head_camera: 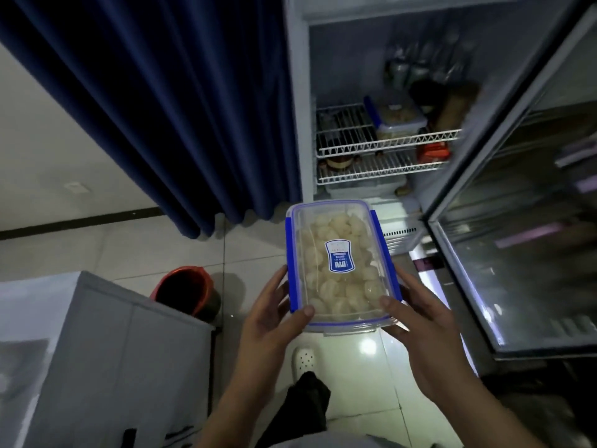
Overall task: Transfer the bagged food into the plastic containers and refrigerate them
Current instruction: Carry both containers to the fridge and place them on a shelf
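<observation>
Plastic container [342,263], clear with blue latches and lid clipped on, packed with pale round food pieces [339,276], blue label on lid. Held in the air in front of the open fridge [371,92], below and short of its shelves. Left hand [274,315] grasping near-left corner, thumb on lid, fingers curled under the side. Right hand [420,331] grasping near-right corner, same way: thumb on top, fingers along the edge. Inside fridge: second lidded container [397,118] sitting on upper wire shelf [384,142], dark items beside it, probably jars or bottles at the back, too dim to confirm. Lower wire shelf [374,173] beneath. Glass fridge door [517,221] swung open to the right of fridge. Blue curtain [145,92] left of fridge, red bucket [184,289] on floor further left and nearer.
</observation>
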### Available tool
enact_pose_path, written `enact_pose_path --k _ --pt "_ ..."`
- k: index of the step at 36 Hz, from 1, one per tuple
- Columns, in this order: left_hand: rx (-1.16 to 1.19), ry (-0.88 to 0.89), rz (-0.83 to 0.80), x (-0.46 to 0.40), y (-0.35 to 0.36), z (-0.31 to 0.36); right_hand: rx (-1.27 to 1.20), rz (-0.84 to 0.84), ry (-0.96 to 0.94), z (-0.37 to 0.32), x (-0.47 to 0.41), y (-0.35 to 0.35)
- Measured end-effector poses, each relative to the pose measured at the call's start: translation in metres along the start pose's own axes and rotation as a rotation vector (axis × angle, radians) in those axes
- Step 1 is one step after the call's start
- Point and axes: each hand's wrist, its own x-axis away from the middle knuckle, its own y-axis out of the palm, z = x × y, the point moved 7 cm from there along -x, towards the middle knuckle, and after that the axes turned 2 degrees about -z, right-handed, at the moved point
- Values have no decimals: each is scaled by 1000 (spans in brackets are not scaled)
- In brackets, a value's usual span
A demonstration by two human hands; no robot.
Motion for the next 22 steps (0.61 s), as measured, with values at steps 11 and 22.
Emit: enact_pose_path --k 11,22 --pt "-21 -15 -67 -128 15 17 -25 135 -44 -44 -95 4" --pt "-99 -85 -68 -232 57 24 -72 171 51 -62 -209 -32"
